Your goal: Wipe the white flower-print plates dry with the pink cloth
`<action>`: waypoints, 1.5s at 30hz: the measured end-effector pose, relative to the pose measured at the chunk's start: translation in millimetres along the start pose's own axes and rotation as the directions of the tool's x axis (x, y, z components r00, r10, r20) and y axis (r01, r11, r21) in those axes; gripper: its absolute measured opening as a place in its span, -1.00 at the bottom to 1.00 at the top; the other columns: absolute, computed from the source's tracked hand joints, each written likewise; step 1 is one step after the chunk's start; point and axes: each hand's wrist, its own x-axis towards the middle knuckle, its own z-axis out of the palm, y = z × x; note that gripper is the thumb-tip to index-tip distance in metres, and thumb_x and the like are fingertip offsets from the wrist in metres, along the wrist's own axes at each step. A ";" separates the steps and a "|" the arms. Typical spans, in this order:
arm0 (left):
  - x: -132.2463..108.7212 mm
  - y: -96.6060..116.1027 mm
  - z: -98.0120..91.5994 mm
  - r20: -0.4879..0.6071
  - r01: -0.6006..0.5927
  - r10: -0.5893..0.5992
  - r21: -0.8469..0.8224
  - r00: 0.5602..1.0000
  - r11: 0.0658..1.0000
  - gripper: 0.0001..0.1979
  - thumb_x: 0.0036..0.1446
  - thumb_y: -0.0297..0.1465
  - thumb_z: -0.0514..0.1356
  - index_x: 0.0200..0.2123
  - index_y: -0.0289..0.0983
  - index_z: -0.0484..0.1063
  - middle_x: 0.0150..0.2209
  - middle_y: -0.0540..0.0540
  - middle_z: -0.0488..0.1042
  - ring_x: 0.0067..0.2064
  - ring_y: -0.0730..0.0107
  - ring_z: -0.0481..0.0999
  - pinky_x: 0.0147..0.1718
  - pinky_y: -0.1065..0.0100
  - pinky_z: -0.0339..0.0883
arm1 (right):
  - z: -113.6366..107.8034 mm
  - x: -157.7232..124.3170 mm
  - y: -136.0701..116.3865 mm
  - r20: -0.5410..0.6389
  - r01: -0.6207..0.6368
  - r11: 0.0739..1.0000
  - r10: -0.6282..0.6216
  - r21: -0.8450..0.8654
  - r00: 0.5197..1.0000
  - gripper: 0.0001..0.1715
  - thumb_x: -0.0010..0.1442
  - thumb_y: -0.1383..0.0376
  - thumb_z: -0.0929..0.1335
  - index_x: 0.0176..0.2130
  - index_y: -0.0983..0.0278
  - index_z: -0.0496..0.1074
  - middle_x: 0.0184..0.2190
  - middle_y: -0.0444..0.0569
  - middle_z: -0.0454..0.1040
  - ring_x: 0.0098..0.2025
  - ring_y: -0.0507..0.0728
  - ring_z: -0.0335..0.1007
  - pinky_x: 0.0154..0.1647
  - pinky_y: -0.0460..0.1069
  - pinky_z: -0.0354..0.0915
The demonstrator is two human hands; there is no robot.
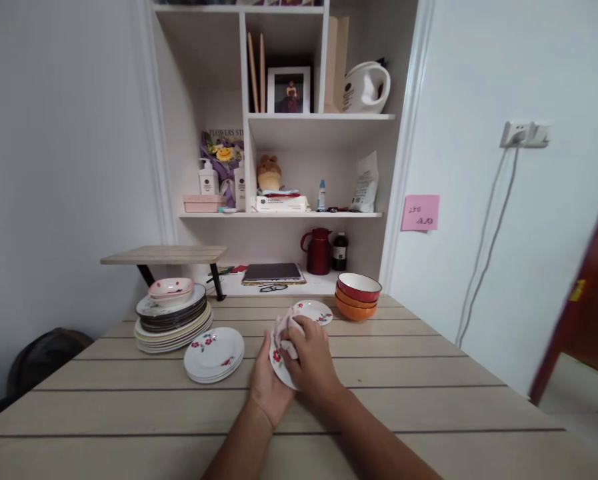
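My left hand (269,383) holds a white plate with red flowers (281,371) from beneath and along its left edge, tilted above the table. Pressed onto the plate's face is a pale pink cloth (283,330), gripped in the fingers of my right hand (313,353). My right hand covers much of the plate. Just beyond lies another flowered plate (316,311), flat on the table. A short stack of matching flowered plates (213,353) sits left of my hands.
Stacked plates (171,327) topped by pink-patterned bowls (171,288) stand at the left, near a small raised wooden stand (163,254). Red and orange bowls (357,297) are stacked at the back right. Behind the slatted table (403,393) are a laptop (271,271), glasses and a red jug (319,252).
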 end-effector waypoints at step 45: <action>2.5 30.5 -15.8 -0.076 -0.289 0.285 -0.040 0.955 0.957 -0.51 0.24 -0.11 0.04 0.07 -0.27 0.46 -0.08 -0.28 0.58 -0.03 0.09 0.55 0.09 0.11 0.29 | 4.4 -6.6 1.3 0.215 0.130 0.984 -0.101 -0.124 0.971 -0.38 0.28 0.32 0.23 0.26 -0.09 0.15 0.33 -0.13 0.12 0.35 0.37 -0.06 0.21 0.39 0.04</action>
